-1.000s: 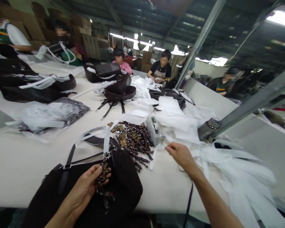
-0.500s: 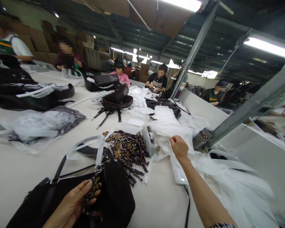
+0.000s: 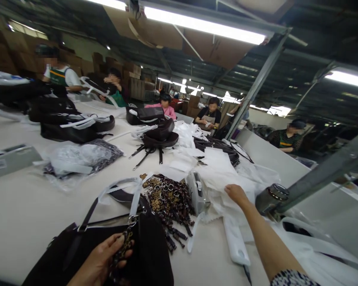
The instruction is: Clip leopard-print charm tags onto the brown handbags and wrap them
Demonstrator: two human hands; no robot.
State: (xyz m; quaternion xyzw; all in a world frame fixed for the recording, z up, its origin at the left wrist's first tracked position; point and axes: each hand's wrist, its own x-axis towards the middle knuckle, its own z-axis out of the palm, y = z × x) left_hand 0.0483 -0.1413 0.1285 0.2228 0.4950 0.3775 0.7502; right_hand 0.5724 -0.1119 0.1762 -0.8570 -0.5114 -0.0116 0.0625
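Observation:
A dark handbag (image 3: 149, 246) lies at the lower left, its strap partly wrapped in white material. My left hand (image 3: 107, 252) is closed round a brown-and-gold charm (image 3: 127, 240) that hangs from the bag's ring. Beyond the bag is a pile of similar charms (image 3: 167, 198). My right hand (image 3: 236, 194) has its fingers pressed together at the edge of white sheets (image 3: 219, 163); whether it pinches one is too small to tell. A grey tape dispenser (image 3: 197, 190) stands between the pile and the sheets.
A white handheld device (image 3: 236, 242) with a cord lies below my right hand. Right of it are a dark flask (image 3: 273, 196), a metal post (image 3: 325, 171) and white strips (image 3: 316, 246). More bags (image 3: 77, 127) and a plastic bag (image 3: 83, 159) lie left. Several people work beyond.
The view has turned left, so the scene sits further right and a grey box shows at the left. My left hand still holds the charm; my right hand remains at the white sheets.

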